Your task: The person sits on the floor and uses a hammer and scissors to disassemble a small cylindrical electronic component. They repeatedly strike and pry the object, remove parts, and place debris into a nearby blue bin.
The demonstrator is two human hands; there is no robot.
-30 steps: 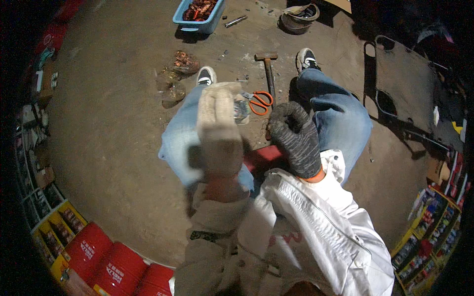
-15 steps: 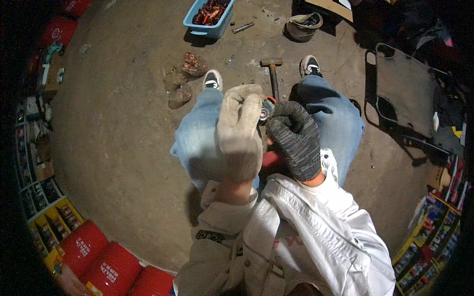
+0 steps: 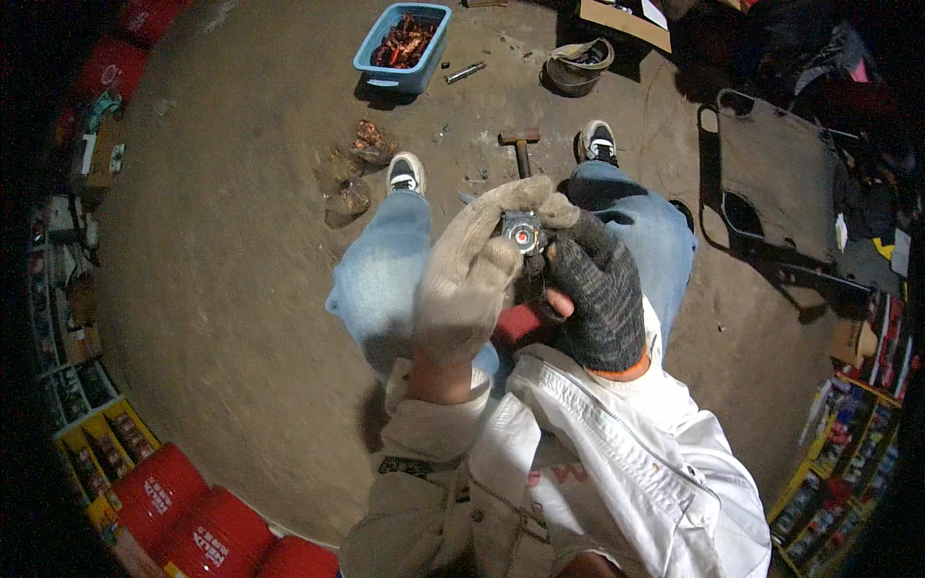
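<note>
Between my knees, my left hand (image 3: 467, 275) in a cream knitted glove curls its fingers round a small dark metal part (image 3: 523, 235). The part has a squarish face with a ring and a red spot at its centre; its exact kind cannot be made out. On its other side, my right hand (image 3: 602, 299) wears a dark grey glove and closes on the part's lower right, with a bare thumb tip showing. Its grip is partly hidden behind the fingers. Just beyond the hands lies a hammer (image 3: 521, 152) on the floor, its lower handle covered by the left glove.
Ahead stands a blue plastic bin (image 3: 383, 84) of coppery scrap, with a short metal rod (image 3: 466, 73) and a bucket (image 3: 576, 82) to its right. Plastic bags (image 3: 373, 144) lie left of my foot. A chair-like frame (image 3: 776, 183) lies right; red drums (image 3: 217, 535) stand lower left.
The metal part has turned so its face with the red centre points up at me. My left fingers have spread round its far side, and my right hand has shifted slightly right.
</note>
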